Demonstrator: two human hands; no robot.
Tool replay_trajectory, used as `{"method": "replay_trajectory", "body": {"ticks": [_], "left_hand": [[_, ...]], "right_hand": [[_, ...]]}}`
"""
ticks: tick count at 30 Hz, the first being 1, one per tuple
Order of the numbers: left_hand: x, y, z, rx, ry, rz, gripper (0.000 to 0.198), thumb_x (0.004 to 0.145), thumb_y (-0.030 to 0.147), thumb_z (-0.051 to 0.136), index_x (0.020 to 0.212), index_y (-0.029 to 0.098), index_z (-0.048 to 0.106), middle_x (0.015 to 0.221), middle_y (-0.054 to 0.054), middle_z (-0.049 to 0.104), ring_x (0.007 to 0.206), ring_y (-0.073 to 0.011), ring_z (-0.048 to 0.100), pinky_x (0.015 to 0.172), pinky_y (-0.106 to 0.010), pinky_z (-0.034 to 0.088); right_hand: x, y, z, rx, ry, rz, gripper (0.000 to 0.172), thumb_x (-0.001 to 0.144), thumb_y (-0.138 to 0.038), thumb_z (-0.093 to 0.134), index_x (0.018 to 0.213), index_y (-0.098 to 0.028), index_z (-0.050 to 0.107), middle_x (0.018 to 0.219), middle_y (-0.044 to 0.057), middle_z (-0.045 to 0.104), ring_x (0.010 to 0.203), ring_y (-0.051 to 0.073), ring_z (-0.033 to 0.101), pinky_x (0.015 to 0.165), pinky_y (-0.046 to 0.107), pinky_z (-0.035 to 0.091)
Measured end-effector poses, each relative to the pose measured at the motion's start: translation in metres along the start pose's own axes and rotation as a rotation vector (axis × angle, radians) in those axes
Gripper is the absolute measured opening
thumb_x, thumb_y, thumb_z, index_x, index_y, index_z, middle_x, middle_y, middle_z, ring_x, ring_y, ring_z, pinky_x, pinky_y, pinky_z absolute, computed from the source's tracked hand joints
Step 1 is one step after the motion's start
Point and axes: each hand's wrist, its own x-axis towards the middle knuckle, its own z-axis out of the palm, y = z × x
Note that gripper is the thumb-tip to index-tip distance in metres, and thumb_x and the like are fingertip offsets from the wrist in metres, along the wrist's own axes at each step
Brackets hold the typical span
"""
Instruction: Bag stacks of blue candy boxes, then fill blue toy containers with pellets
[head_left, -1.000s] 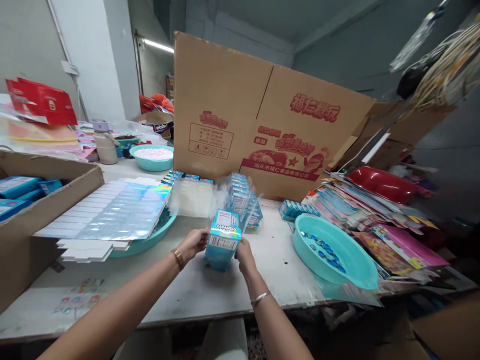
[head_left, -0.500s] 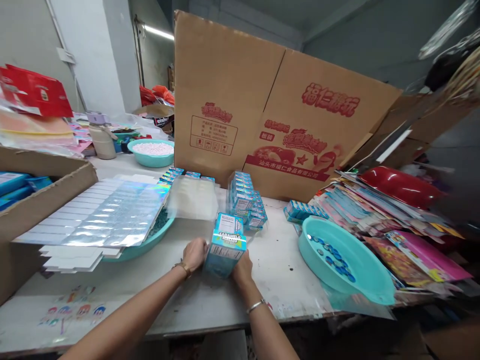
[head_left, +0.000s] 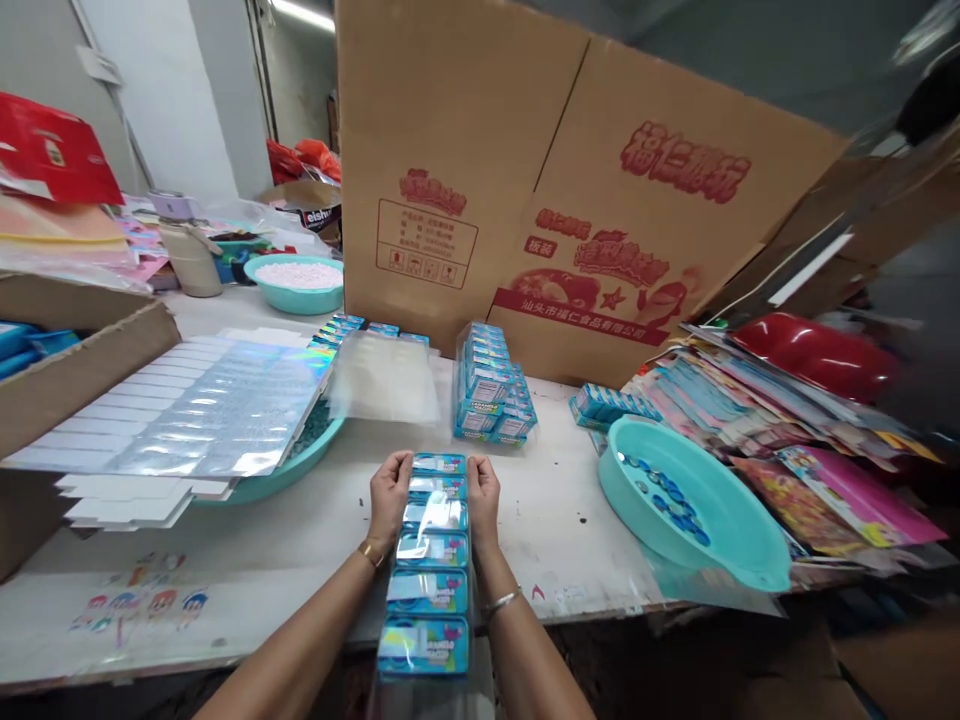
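A row of several small blue boxes (head_left: 429,590), printed with "Caramelo", stretches from the middle of the table towards me. Clear shiny plastic covers the row, and its loose end hangs past the nearest box. My left hand (head_left: 388,500) is closed on the left side of the far end, thumb on top. On the opposite side my right hand (head_left: 484,498) grips the same end. Just beyond my hands stands a stack of blue boxes (head_left: 491,395) in clear wrapping. To its left lies a pile of clear plastic bags (head_left: 384,380).
A large cardboard carton (head_left: 450,120) walls off the back. At right are a turquoise basin (head_left: 750,510) with small blue pieces and stacked printed sheets (head_left: 705,400). White card sheets (head_left: 172,400) lie over another basin at left, beside an open carton (head_left: 142,340).
The row of boxes has tipped from standing on end to lying lengthwise towards me. Both hands have shifted to its far end, and the view has tilted down.
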Motion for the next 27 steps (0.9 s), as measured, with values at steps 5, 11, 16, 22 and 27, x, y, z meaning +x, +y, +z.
{"method": "replay_trajectory", "body": {"ticks": [5,11,16,22,27], "left_hand": [[0.006,0.009,0.003,0.055,-0.061,0.089,0.028,0.084,0.047,0.06,0.079,0.02,0.058,0.068,0.003,0.053,0.061,-0.0119,0.045,0.056,-0.023,0.036],[0.012,-0.004,0.003,0.074,-0.085,0.018,0.024,0.085,0.043,0.06,0.08,0.019,0.058,0.069,0.003,0.054,0.06,-0.0111,0.047,0.056,-0.022,0.037],[0.014,-0.003,-0.012,0.1,-0.066,0.017,0.031,0.087,0.044,0.059,0.103,0.018,0.066,0.105,-0.007,0.069,0.096,-0.018,0.062,0.083,-0.025,0.047],[-0.066,0.013,-0.048,0.025,-0.077,0.002,0.054,0.092,0.055,0.05,0.14,0.029,0.049,0.153,-0.007,0.042,0.14,-0.025,0.04,0.114,-0.04,0.034],[-0.126,0.011,-0.044,-0.138,-0.129,-0.19,0.071,0.089,0.068,0.042,0.151,0.036,0.028,0.164,0.001,0.02,0.151,-0.0225,0.016,0.123,-0.039,0.018]], "right_hand": [[0.011,0.01,0.003,0.133,-0.054,0.096,0.036,0.085,-0.053,0.059,0.072,-0.023,0.043,0.064,-0.006,0.038,0.057,0.011,0.032,0.054,0.024,0.032],[0.017,0.026,-0.003,0.152,-0.099,0.217,0.038,0.078,-0.056,0.066,0.073,-0.022,0.049,0.065,-0.005,0.046,0.059,0.011,0.04,0.056,0.023,0.037],[0.012,0.022,-0.024,0.24,-0.072,0.238,0.036,0.084,-0.051,0.063,0.108,-0.024,0.062,0.112,0.004,0.066,0.104,0.018,0.06,0.092,0.032,0.046],[-0.047,-0.003,-0.064,0.299,0.025,0.333,0.046,0.09,-0.054,0.056,0.13,-0.031,0.057,0.145,0.005,0.052,0.135,0.021,0.047,0.115,0.045,0.03],[-0.096,-0.009,-0.049,0.418,-0.007,0.432,0.058,0.086,-0.066,0.054,0.133,-0.031,0.057,0.152,0.001,0.045,0.142,0.02,0.037,0.12,0.042,0.024]]}}
